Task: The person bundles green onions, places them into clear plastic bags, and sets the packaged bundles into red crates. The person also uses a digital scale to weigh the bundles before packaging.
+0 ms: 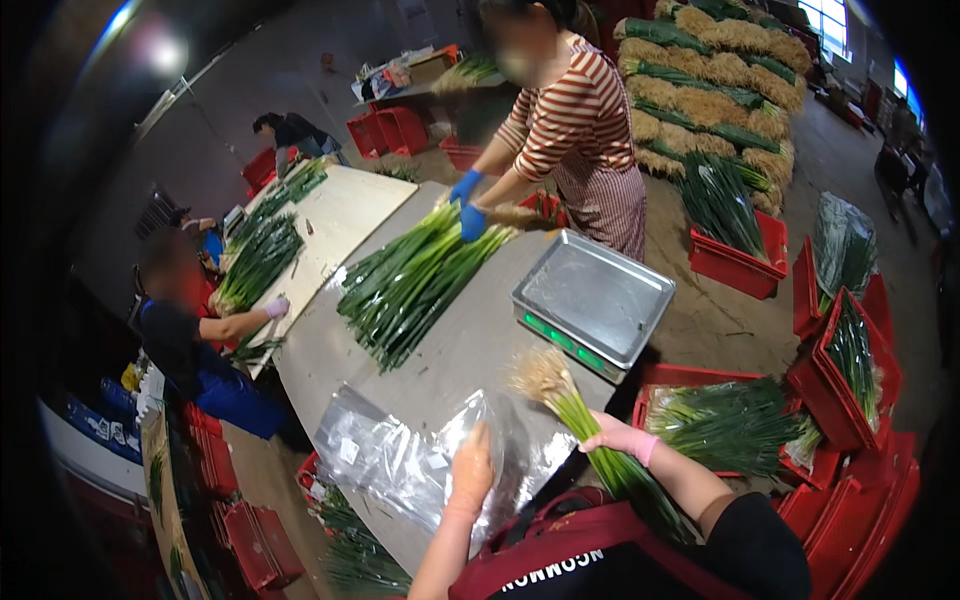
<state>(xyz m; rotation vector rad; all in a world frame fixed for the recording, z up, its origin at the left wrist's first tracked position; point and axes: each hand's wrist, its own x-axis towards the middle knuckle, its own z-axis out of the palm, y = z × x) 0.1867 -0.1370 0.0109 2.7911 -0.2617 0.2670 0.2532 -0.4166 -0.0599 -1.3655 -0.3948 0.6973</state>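
My right hand (604, 433), in a pink glove, grips a bunch of scallions (581, 416) around the stalks. Its pale roots point toward the scale, and its green leaves trail down past my forearm. My left hand (474, 469), also gloved, is at a clear plastic bag (504, 427), fingers close together and pointing away from me. Shiny film surrounds the fingertips; whether they are inside the bag or pinch it is unclear. More flat clear bags (375, 442) with small white labels lie to its left on the grey metal table (480, 330).
A digital scale (596, 289) stands at the table's right edge. Across from me a co-worker's blue-gloved hands (469, 206) hold a large scallion pile (420, 277). Another person (217, 337) works at the left board (352, 195). Red crates (739, 255) of scallions stand on the right.
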